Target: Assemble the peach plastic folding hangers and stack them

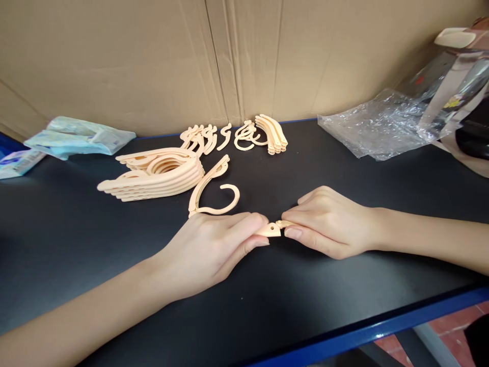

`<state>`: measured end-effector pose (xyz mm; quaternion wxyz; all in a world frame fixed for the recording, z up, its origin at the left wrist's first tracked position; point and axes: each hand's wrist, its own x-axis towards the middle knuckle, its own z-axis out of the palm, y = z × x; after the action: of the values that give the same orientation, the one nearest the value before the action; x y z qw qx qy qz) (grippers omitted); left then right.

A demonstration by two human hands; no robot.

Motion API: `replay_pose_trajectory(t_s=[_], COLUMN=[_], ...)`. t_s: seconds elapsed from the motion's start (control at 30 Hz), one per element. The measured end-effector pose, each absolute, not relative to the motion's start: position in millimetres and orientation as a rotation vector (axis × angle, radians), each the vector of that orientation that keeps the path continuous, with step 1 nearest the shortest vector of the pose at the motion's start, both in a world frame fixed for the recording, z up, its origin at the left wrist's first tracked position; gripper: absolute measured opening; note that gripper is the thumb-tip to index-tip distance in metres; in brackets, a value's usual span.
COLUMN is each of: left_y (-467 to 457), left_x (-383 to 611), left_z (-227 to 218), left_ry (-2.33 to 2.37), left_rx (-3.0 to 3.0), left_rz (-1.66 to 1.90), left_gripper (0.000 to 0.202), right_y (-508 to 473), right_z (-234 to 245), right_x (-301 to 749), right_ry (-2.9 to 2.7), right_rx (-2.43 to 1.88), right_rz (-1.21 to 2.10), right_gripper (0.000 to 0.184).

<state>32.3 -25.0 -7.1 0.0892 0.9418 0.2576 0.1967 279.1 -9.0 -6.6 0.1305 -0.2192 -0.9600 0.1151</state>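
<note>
My left hand (pixel 219 250) pinches a cream plastic hanger arm (pixel 272 230), whose end with a small round hole sticks out past the thumb and finger. My right hand (pixel 328 223) is closed on another cream hanger piece (pixel 283 223); only its narrow tip shows, meeting or almost meeting the holed end. The fingers cover the rest of both pieces. Just behind my left hand lies a folded cream hanger (pixel 204 186) with a curved hook, its lower end partly hidden by the hand. Farther back on the left is a stack of folded hangers (pixel 160 178).
Loose hanger parts (pixel 198 137) and a bundle of curved arms (pixel 272 133) lie along the cardboard wall (pixel 153 66). Tissue packs (pixel 76 137) sit at left; clear plastic wrap (pixel 370 127) and a strapped bottle (pixel 458 86) at right. The black table (pixel 298 300) has a blue edge.
</note>
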Motion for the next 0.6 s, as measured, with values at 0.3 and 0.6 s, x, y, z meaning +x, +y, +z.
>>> replay_pose_trajectory(t_s=[0.3,0.6], left_y=[-24.3,-24.0], left_x=[32.4,32.2], left_z=[-8.9,-10.3], left_ry=[0.746,0.747], left_rx=[2.825,2.848], left_rz=[0.555,0.498], left_gripper=[0.017,0.019], right_y=[-14.6,-17.0], right_z=[-3.8,-5.4], right_x=[277.8,277.4], right_ry=[-2.900,-2.948], right_rx=[-0.662,-0.606], right_rz=[0.121,-0.066], right_gripper=[0.056,0.052])
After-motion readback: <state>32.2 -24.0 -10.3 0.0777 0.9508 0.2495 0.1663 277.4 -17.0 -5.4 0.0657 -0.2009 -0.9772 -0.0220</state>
